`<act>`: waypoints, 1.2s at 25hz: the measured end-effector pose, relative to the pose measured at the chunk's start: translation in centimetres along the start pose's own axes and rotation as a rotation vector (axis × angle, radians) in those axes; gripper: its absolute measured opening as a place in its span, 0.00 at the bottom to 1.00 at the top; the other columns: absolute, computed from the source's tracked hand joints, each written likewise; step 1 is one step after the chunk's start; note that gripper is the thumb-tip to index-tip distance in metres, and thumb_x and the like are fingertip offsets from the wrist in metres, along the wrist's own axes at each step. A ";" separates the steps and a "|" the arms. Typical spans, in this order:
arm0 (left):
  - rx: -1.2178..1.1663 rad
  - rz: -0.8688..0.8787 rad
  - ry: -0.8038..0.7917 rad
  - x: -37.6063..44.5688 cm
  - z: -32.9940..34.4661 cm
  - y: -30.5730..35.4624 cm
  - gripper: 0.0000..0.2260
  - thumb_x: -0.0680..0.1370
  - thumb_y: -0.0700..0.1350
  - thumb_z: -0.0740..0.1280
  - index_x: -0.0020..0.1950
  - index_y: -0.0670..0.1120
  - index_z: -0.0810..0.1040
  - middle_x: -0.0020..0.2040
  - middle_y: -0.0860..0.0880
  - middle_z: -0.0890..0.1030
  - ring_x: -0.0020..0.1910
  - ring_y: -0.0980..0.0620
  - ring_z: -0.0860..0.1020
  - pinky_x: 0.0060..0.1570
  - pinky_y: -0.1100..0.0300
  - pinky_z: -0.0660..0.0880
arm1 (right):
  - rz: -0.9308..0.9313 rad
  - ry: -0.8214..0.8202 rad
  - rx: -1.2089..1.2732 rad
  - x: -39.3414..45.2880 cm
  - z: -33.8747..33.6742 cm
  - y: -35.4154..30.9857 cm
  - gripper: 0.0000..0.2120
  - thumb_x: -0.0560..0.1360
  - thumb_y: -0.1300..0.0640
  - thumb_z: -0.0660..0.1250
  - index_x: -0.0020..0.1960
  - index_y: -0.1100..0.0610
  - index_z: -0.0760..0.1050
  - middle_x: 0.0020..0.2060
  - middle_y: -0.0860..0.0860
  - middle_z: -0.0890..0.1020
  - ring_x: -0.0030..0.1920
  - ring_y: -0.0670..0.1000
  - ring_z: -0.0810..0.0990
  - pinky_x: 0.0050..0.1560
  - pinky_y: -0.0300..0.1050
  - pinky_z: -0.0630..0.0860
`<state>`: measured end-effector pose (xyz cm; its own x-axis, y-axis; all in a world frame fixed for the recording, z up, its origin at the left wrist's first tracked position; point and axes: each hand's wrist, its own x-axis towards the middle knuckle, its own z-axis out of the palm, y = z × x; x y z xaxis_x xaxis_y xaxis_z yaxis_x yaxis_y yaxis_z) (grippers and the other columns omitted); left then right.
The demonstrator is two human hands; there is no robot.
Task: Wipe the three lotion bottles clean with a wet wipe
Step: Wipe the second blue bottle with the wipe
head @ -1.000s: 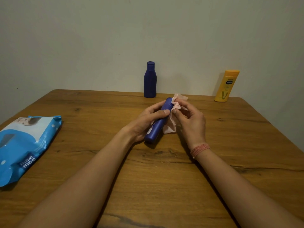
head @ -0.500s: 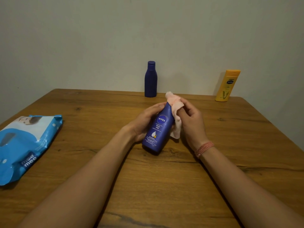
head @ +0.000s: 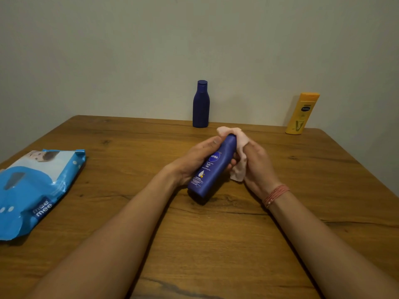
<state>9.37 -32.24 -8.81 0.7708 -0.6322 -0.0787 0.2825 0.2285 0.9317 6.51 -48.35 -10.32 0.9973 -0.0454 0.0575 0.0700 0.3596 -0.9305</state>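
At frame centre, a bottle (head: 210,169) lies tilted between the left hand (head: 195,160) and right hand (head: 258,167), a wipe (head: 238,152) draped over its top. Behind it stands a second bottle (head: 201,104); a third bottle (head: 301,114) stands upper right. A wipe pack (head: 32,190) lies at left on the table (head: 216,244).

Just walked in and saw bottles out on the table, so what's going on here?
A person is cleaning lotion bottles. The left hand grips a dark blue Nivea body-milk bottle, tilted over the wooden table, while the right hand holds a pale crumpled wet wipe draped over the bottle's cap end. A smaller dark blue bottle and a yellow bottle stand at the far edge by the wall. A blue pack of wipes lies at the left.
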 end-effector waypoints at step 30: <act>0.955 0.631 0.499 0.9 -0.9 -0.7 0.21 0.73 0.33 0.72 0.61 0.50 0.74 0.59 0.53 0.78 0.58 0.56 0.76 0.62 0.54 0.75 | -0.247 0.047 -0.056 -0.4 0.1 -1.0 0.26 0.71 0.43 0.68 0.64 0.57 0.75 0.54 0.53 0.81 0.49 0.49 0.80 0.49 0.42 0.77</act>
<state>10.37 -32.27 -9.90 0.8123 -0.2103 0.5440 -0.5812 -0.3708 0.7244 6.00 -48.56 -9.33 0.9480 -0.1693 0.2697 0.3086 0.2800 -0.9090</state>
